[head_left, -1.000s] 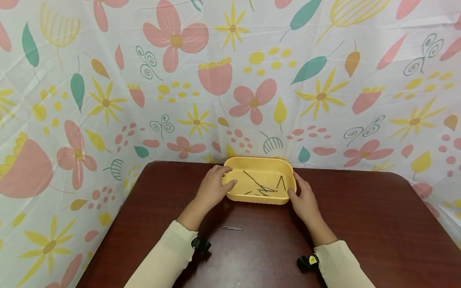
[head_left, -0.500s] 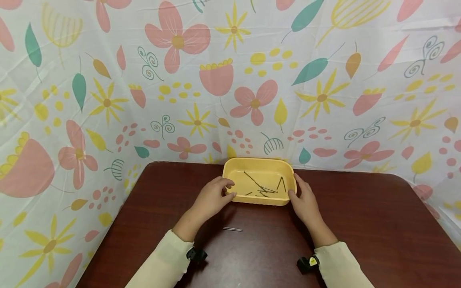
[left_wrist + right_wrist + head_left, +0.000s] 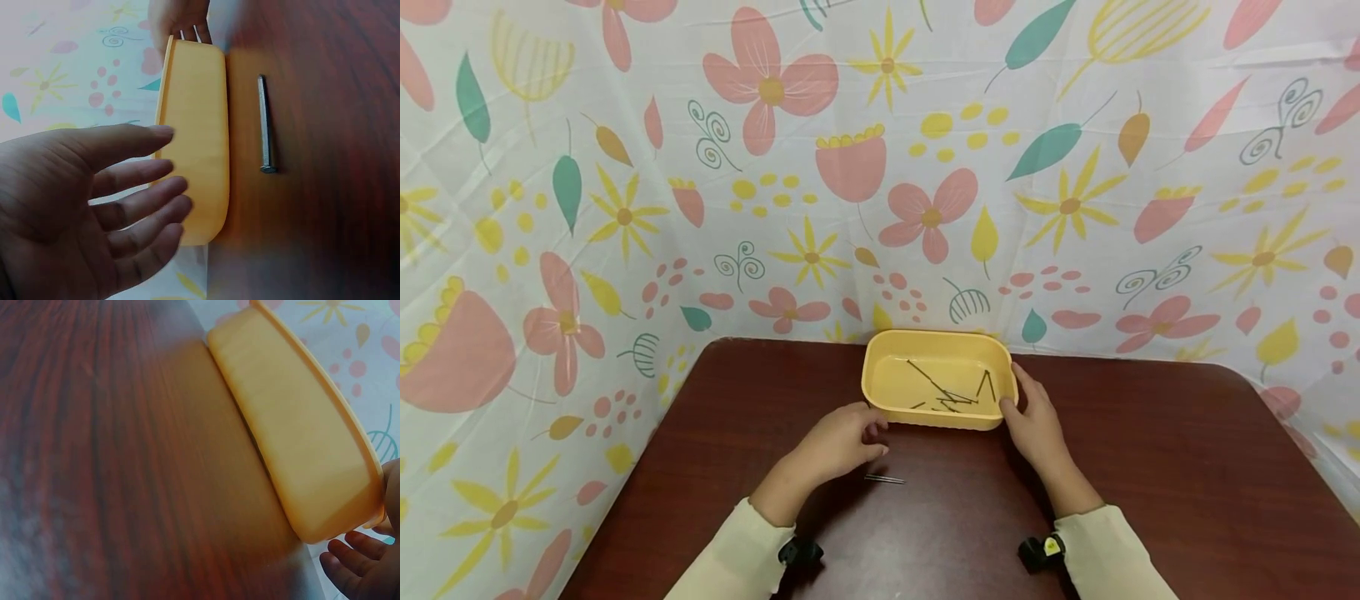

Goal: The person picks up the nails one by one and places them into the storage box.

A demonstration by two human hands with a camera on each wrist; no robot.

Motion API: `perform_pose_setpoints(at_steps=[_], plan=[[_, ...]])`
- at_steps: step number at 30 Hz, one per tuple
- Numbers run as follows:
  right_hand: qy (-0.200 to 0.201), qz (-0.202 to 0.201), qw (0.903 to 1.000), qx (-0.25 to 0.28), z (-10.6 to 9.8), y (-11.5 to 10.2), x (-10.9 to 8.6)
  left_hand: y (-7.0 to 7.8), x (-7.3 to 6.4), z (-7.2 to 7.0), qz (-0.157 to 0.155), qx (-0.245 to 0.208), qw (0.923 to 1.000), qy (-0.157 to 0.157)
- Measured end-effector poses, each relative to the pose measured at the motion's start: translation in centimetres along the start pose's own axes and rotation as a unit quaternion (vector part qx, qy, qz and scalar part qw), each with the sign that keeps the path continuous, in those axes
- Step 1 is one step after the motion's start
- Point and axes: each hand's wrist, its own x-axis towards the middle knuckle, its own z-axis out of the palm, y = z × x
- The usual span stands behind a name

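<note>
A yellow plastic tray (image 3: 895, 414) sits near the table's back edge, with several dark nails (image 3: 955, 398) lying inside it. My right hand (image 3: 1036, 425) holds the tray's right end, thumb over the rim and fingers along the outside; in the right wrist view those fingers (image 3: 353, 553) show at the tray's end wall. Off the tray's front left corner, my left hand (image 3: 838, 442) hovers with nothing in it, its fingers relaxed and spread in the left wrist view. Close to its fingertips, a silvery nail (image 3: 265, 125) lies on the table in front of the tray.
The dark reddish wooden table (image 3: 1157, 467) stretches out on both sides of the tray. Right behind its back edge hangs a white cloth (image 3: 1075, 275) printed with flowers and leaves. A black wrist camera (image 3: 1041, 552) is worn at the right cuff.
My left hand has let go of the tray's left end and come nearer, down toward the nail on the table. The right hand has kept its place on the tray.
</note>
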Motion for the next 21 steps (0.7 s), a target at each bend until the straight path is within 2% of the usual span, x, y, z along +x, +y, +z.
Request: perform_pose_setpoints(at_steps=[6, 9, 14, 21], plan=[[0.001, 0.0, 1.0, -0.001, 0.0, 0.1, 0.0, -0.2, -0.5, 0.8, -0.001, 0.026, 0.9978, -0.06], [0.003, -0.001, 1.0, -0.004, 0.1, 0.0, 0.0, -0.3, -0.7, 1.2, 0.01, 0.036, 0.9963, -0.078], [0.006, -0.001, 1.0, -0.002, 0.1, -0.1, -0.1, -0.6, -1.0, 1.6, 0.033, 0.054, 0.9946, -0.082], [0.005, -0.002, 1.0, -0.005, 0.1, 0.0, 0.1, -0.6, -1.0, 2.2, 0.032, 0.063, 0.9947, -0.074]])
